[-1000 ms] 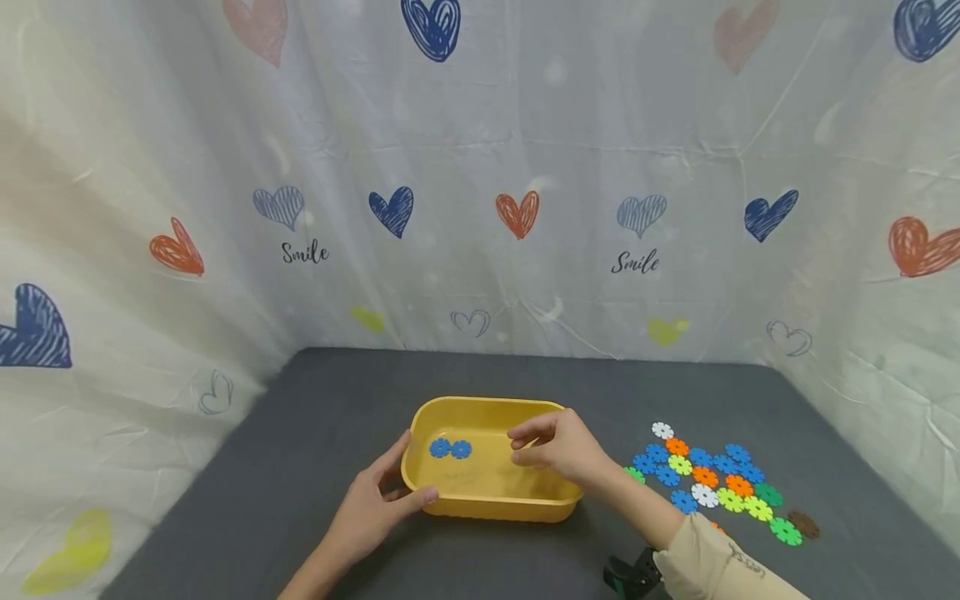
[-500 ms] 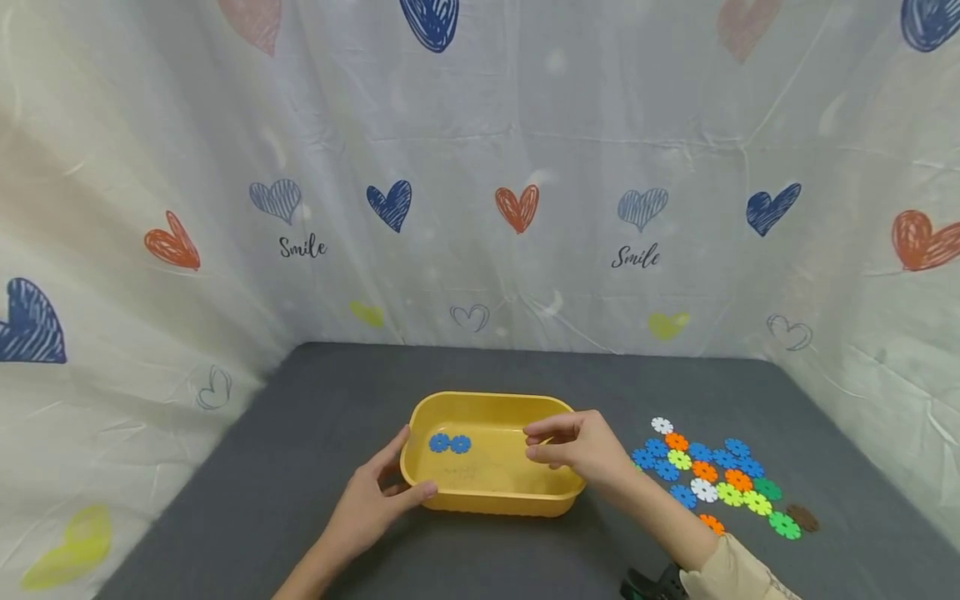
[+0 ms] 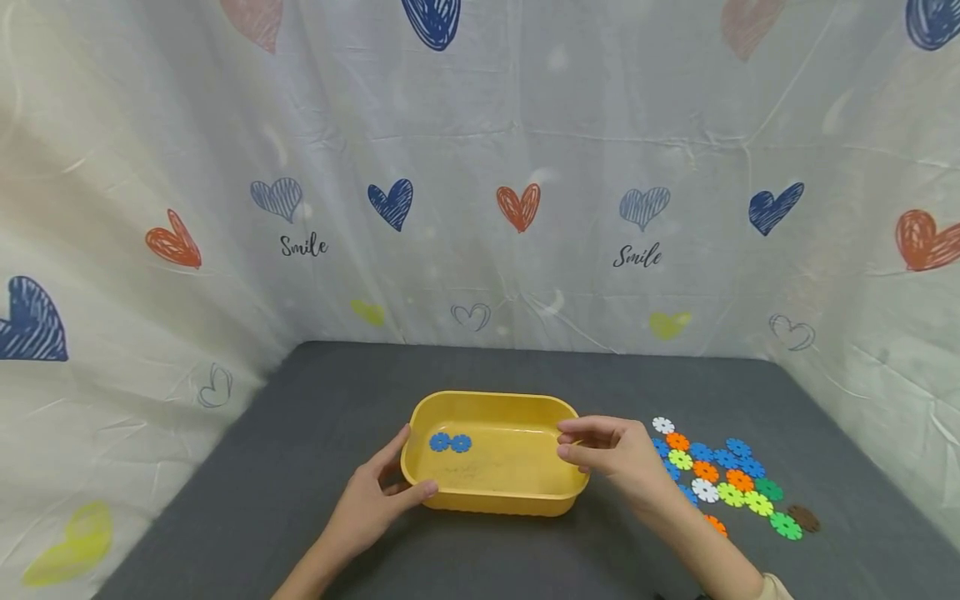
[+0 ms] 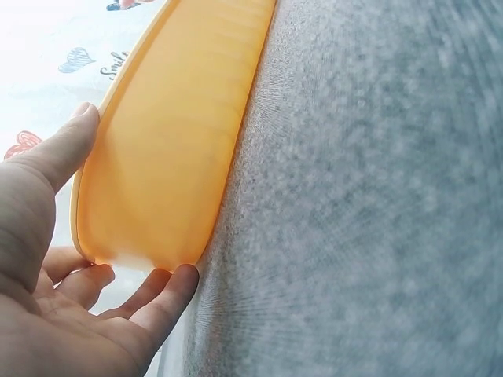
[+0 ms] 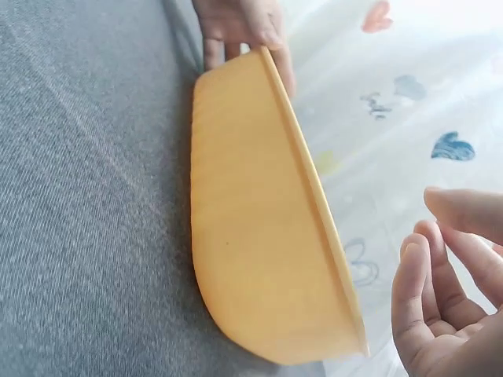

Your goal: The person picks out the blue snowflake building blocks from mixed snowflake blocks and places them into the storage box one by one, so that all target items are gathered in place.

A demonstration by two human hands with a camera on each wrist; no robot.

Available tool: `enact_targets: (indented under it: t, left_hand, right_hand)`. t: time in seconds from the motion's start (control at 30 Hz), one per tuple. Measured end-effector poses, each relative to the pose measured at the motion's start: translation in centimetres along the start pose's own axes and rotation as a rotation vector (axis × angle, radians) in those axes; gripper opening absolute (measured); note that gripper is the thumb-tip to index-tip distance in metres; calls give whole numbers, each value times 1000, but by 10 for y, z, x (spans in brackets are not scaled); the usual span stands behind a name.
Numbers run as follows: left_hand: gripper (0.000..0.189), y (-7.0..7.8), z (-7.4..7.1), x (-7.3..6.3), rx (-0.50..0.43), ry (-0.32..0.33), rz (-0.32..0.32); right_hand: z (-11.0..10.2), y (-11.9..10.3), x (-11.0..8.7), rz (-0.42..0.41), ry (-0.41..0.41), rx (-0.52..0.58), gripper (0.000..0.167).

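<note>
A shallow yellow plastic basin (image 3: 498, 475) stands on the dark cloth. Inside, toward its left, lie two blue snowflake-shaped plastic discs (image 3: 450, 443), side by side. My left hand (image 3: 373, 498) holds the basin's left end; the left wrist view has the thumb (image 4: 72, 141) over the rim and the other fingertips against the outer wall. At the opposite end, my right hand (image 3: 626, 460) hovers by the right rim, fingers loosely bent. In the right wrist view, nothing shows between the thumb and fingers of that right hand (image 5: 452, 294).
Several more snowflake discs lie spread to the right: white (image 3: 705, 490), orange (image 3: 739, 481), blue (image 3: 726, 458), yellow-green (image 3: 731, 495), green (image 3: 786, 526) and brown (image 3: 804, 518). Behind the grey-topped table (image 3: 360, 375) hangs a pale curtain (image 3: 570, 275) printed with hearts.
My right hand has moved right, from over the basin's inside to its right rim. The left hand keeps its hold and the two blue discs lie as before.
</note>
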State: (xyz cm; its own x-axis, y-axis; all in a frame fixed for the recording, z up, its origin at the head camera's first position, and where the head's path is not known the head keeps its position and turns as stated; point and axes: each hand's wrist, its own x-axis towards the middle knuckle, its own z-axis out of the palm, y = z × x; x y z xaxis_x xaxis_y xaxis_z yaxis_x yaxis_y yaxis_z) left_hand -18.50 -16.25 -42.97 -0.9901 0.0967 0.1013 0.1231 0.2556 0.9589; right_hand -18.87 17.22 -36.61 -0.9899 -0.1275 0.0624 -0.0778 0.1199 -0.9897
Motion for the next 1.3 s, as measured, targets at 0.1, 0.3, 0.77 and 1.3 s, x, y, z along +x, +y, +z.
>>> enact_targets:
  t: [0.1,0.3,0.77,1.3]
  left_hand:
    - [92,0,0,0,-3,1,-6]
    - [92,-1,-2,-1,1,2,-14]
    - [91,-3,-1,0,-1,0,-21]
    - [93,0,-1,0,-9,-7,-21]
  right_hand:
    - [-3,2,-2,5,16,3,35]
    - [-7,7,-3,25,42,3,38]
    - [-13,11,-7,67,103,0,43]
    - [-80,23,-20,5,93,-236,41]
